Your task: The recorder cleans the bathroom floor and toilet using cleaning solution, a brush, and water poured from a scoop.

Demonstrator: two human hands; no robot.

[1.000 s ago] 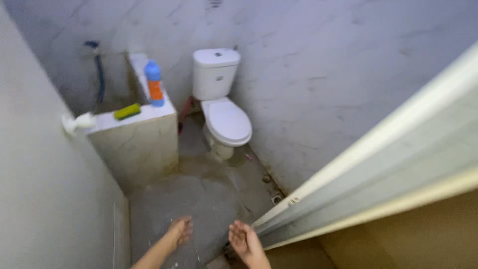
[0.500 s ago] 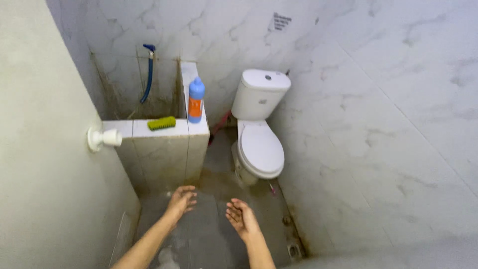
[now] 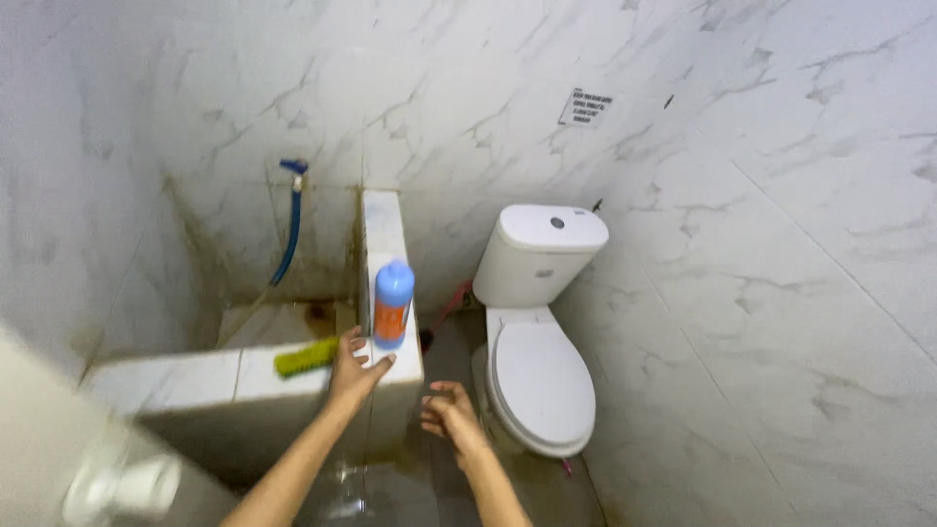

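At twelve o'clock my open left hand (image 3: 353, 373) reaches the untouched blue bottle (image 3: 392, 304) on the ledge (image 3: 195, 376), right hand (image 3: 446, 417) loose, empty, nothing gripped yet.

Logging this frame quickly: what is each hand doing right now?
Left hand: open, reaching at the base of the blue bottle, holding nothing.
Right hand: open, fingers loosely curled, empty.

Just above the left hand (image 3: 349, 373), a blue bottle (image 3: 393, 304) with orange label; left of it, a yellow-green brush (image 3: 305, 358); white grey-veined marble walls (image 3: 732, 195).
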